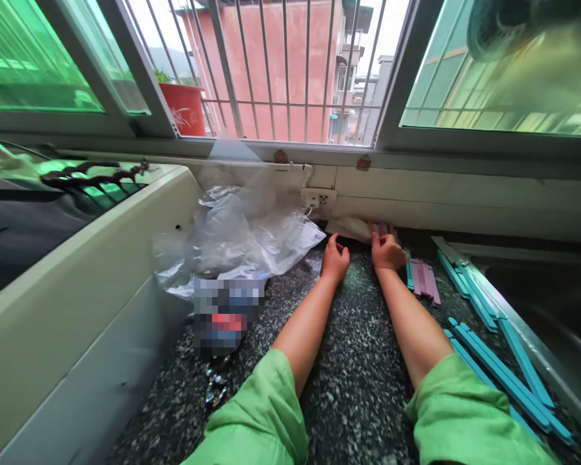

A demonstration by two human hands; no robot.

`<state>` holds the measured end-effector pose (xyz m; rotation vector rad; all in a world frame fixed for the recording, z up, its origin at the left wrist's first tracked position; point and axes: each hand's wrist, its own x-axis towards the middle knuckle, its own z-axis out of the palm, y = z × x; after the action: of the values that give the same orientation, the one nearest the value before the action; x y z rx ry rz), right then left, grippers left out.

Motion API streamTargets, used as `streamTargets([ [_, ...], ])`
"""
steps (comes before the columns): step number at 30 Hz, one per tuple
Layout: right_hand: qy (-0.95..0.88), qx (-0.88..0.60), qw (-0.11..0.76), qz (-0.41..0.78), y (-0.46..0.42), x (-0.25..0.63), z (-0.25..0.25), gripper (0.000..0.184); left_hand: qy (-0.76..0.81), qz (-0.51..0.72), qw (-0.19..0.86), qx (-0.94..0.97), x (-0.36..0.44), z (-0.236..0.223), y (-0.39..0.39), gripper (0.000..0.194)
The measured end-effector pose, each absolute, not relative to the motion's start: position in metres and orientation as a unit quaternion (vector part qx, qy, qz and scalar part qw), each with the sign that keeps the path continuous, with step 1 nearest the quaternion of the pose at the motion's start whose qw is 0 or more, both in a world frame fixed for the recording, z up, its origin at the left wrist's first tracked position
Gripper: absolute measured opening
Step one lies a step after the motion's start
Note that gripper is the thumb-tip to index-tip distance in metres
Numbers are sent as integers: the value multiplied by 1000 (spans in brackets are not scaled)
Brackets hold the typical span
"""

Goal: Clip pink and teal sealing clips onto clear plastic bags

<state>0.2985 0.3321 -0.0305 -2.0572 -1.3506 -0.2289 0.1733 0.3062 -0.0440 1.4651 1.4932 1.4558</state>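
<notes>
My left hand (336, 261) is held just above the dark speckled counter (353, 361), its fingers curled and a gap left between thumb and fingers. Nothing plain to see lies in it. Close by on the right, my right hand (388, 252) is closed at the back of the counter. Pinkish strip-like shapes show just behind its fingers, but what it grips is hidden. A pale, crumpled packet (351, 227) lies against the wall between and behind the hands. Beside my right hand are flat pink strips (425, 281), with a teal strip (409, 268) next to them.
Several long teal strips (503, 374) lie along the sink's (523, 323) metal edge at right. Crumpled clear plastic bags (252, 232) and a blurred-out item (228, 316) lie left, beside a cream-sided appliance (126, 258). A wall socket (319, 199) sits below the barred window.
</notes>
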Motion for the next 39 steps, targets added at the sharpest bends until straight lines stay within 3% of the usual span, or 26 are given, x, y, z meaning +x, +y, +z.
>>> streamTargets([
  [9, -569, -725, 382, -70, 283, 266, -29, 31, 567, 582, 324, 484, 148, -43, 257, 37],
  [13, -704, -577, 408, -70, 249, 230, -20, 30, 559, 597, 363, 447, 129, -49, 211, 33],
  [18, -878, -377, 267, -127, 226, 182, -5, 22, 503, 608, 412, 455, 104, -59, 136, 30],
  [22, -903, -348, 197, -156, 225, 160, 2, 17, 506, 635, 399, 427, 71, -44, 94, 26],
  [27, -889, -366, 231, -151, 217, 154, -1, 24, 491, 814, 237, 202, -11, -8, 89, 29],
  [33, -880, -350, 282, -152, 180, 161, -18, 25, 562, 764, 308, 70, -62, -3, 123, 22],
  [39, -886, -284, 346, -119, 144, 200, -35, 22, 574, 770, 266, 85, -67, 1, 140, 18],
])
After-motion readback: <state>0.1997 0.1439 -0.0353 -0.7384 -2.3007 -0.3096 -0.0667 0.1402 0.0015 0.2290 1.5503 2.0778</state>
